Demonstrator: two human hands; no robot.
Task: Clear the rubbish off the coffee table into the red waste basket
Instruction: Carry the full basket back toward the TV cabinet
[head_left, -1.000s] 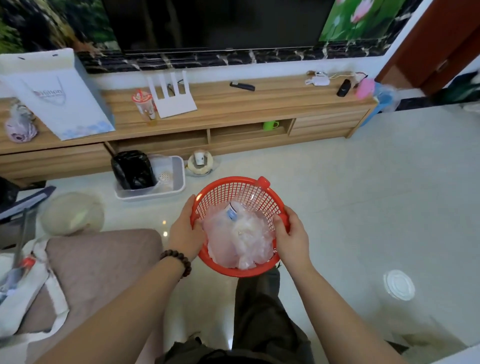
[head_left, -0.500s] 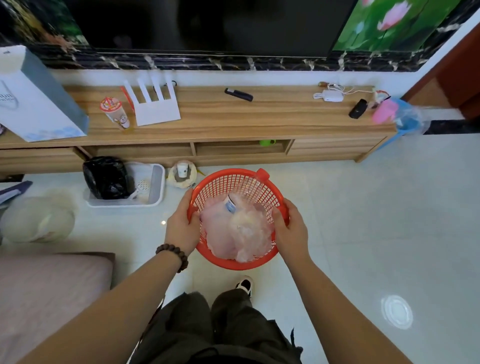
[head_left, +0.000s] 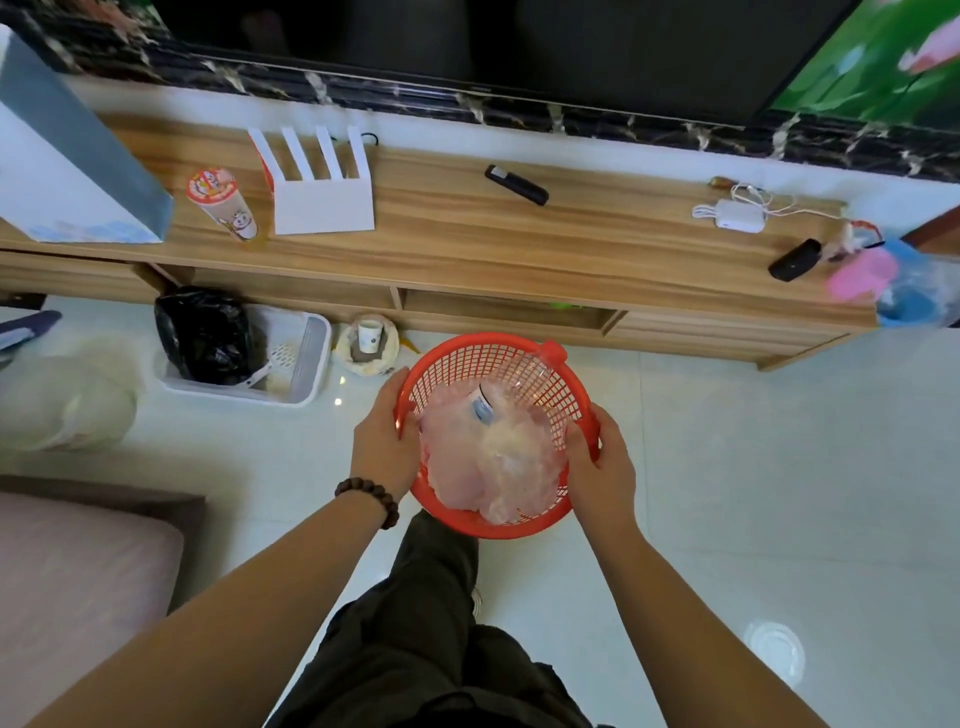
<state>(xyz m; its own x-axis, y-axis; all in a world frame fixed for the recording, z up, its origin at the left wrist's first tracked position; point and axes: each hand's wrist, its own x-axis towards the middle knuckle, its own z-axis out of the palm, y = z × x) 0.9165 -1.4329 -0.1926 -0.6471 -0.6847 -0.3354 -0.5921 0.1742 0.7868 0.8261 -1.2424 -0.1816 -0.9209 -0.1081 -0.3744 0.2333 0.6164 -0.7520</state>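
Observation:
I hold the red waste basket (head_left: 519, 349) in the air above the white tiled floor, in front of my legs. My left hand (head_left: 382, 441) grips its left rim and my right hand (head_left: 602, 467) grips its right rim. Inside lie crumpled clear plastic bags (head_left: 488, 462) and a clear plastic bottle with a blue-and-white label (head_left: 483, 408). The coffee table is not in view.
A long wooden TV cabinet (head_left: 467, 234) runs across ahead, carrying a cup, a white router, a remote and chargers. On the floor below it stand a white tray with a black bag (head_left: 208, 332) and a small bowl (head_left: 368, 340). A pink cushioned seat (head_left: 78, 571) is at my lower left.
I have moved forward toward the TV cabinet with the basket held in both hands. The seat at my left has slid back out of the middle of the view.

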